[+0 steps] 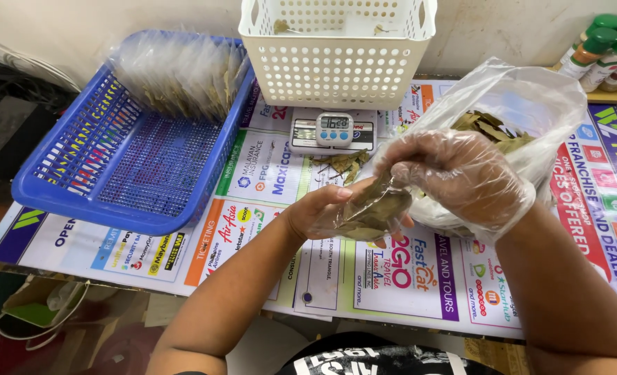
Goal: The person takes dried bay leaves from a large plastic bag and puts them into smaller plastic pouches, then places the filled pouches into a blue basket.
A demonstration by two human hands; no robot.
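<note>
My left hand (320, 212) holds a small clear packet (372, 212) of dried leaves just above the table's front half. My right hand (454, 173), inside a loose clear plastic glove, pinches the top of that packet and some leaves. Behind the right hand lies a large clear bag (531, 104) with more dried leaves (492, 132) inside. A small pile of loose leaves (343, 163) lies on a flat digital scale (301, 135), with a small timer (334, 128) standing on it.
A blue plastic basket (135, 173) at the left holds several filled clear packets (176, 69) along its far end. A white perforated basket (336, 48) stands at the back centre. Spice bottles with green caps (604, 48) stand at the far right. Printed posters (406, 271) cover the table.
</note>
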